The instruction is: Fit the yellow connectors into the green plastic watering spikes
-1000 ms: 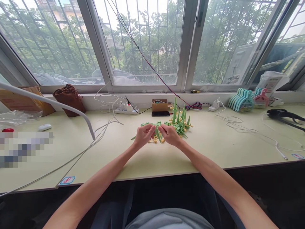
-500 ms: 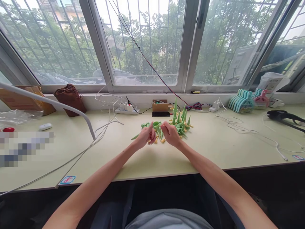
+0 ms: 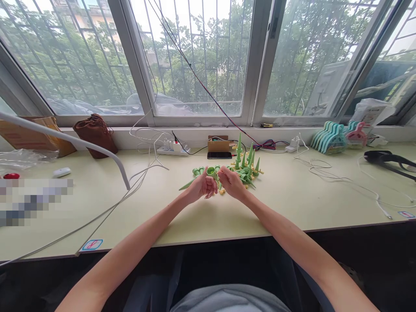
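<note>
Over the last second, the open end of our green cup has come into view between our hands above the tabletop, exposing its round, hollow inside. Our left hand grasps it; our right hand curls beside it, though we cannot tell whether it grips.
</note>
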`<state>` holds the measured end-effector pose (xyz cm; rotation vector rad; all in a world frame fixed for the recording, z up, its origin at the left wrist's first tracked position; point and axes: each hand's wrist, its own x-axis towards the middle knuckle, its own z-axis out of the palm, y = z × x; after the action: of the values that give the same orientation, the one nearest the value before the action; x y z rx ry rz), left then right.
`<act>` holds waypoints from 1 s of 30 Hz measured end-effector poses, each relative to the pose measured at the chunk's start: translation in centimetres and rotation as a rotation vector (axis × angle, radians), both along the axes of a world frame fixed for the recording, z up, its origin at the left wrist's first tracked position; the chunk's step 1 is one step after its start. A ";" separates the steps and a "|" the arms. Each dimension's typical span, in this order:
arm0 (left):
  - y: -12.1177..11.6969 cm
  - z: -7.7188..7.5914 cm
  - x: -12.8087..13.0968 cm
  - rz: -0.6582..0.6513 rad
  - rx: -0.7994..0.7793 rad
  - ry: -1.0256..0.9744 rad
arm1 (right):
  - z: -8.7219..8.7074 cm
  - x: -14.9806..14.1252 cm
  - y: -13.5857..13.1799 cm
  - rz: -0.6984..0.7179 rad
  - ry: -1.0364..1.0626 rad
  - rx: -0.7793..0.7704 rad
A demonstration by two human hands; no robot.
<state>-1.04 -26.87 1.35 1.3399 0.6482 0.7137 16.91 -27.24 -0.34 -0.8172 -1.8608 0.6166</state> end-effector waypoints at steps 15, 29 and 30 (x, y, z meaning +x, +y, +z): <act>0.1 -0.6 -0.5 0.054 0.150 0.038 | -0.9 0.0 1.0 0.012 0.081 -0.115; -0.5 0.0 -0.5 0.113 0.434 0.109 | -0.2 0.1 0.6 -0.051 -0.002 -0.091; -0.5 -0.2 -0.5 0.108 0.443 0.105 | -0.1 0.2 0.6 -0.054 -0.007 -0.086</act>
<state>-1.51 -27.32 1.18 1.7686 0.6736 0.9148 17.07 -26.64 -0.48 -0.9238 -1.8229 0.6642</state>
